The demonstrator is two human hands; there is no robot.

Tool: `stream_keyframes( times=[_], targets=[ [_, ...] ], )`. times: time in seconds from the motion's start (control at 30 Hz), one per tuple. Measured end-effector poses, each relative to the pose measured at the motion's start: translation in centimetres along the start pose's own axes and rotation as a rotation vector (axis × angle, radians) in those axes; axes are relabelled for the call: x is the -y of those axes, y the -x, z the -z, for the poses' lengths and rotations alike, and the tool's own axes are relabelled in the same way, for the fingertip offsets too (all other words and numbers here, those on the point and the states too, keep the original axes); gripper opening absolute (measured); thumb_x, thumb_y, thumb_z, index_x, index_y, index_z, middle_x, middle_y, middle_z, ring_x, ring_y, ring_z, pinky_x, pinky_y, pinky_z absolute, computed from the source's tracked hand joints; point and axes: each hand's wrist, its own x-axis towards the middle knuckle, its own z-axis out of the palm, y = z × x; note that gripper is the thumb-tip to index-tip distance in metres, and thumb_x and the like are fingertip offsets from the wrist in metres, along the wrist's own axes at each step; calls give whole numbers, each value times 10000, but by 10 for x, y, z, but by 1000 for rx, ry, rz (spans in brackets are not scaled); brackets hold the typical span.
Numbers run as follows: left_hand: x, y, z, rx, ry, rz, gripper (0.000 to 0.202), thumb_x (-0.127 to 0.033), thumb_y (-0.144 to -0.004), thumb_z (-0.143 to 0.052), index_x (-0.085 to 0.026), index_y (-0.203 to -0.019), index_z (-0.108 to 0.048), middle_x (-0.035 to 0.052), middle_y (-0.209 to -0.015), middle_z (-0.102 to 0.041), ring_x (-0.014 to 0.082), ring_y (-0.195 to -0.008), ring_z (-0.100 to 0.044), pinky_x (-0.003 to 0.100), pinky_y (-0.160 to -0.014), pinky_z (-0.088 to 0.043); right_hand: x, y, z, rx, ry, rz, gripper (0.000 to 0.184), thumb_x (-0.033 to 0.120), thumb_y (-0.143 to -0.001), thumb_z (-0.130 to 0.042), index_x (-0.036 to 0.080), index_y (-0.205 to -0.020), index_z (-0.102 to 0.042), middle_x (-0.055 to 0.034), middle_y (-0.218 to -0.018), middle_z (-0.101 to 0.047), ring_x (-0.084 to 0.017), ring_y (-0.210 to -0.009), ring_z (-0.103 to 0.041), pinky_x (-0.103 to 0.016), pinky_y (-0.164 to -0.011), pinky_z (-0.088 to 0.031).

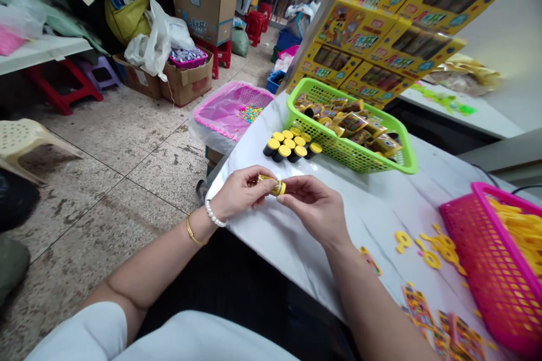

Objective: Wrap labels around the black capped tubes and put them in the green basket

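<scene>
Both hands meet over the near left corner of the white marble-patterned table point(372, 203). My left hand point(239, 192) and my right hand point(315, 206) pinch a small black tube with a yellow cap point(275, 185) between their fingertips. My left wrist wears a pearl bracelet and a gold bangle. Just beyond stands a cluster of several black tubes with yellow caps point(290, 145). Behind them a green basket point(381, 161) holds yellow wrapped packets.
A pink basket point(486, 271) with yellow plastic parts sits at the right; loose yellow pieces point(432, 248) and stickers point(427, 310) lie before it. Yellow display boxes point(381, 28) are stacked behind. On the floor: a pink bin with beads point(231, 110), cardboard boxes, red stools.
</scene>
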Motion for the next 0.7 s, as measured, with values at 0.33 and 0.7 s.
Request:
stream_keyframes(
  times=[0.33,0.7],
  targets=[
    [10,-5,4,8,58,57,423,-552,-785,-740,-144,-838,-642,-15,-586,-588,64,-426,-501,183,-419,-364,-3,-1,6,-1,186,165,298,371,-800,-785,237,-1039,-669,-51,-975,-722,-194,-801,-737,-344,-722,-636],
    [8,1,4,-30,73,-90,296,-326,-730,-817,-146,-948,-728,57,-840,-709,136,-727,-617,256,-707,-481,5,-1,3,2,-53,-151,332,434,-697,-869,196,-899,-756,-62,-817,-779,-203,-699,-743,-375,-713,-648]
  ],
)
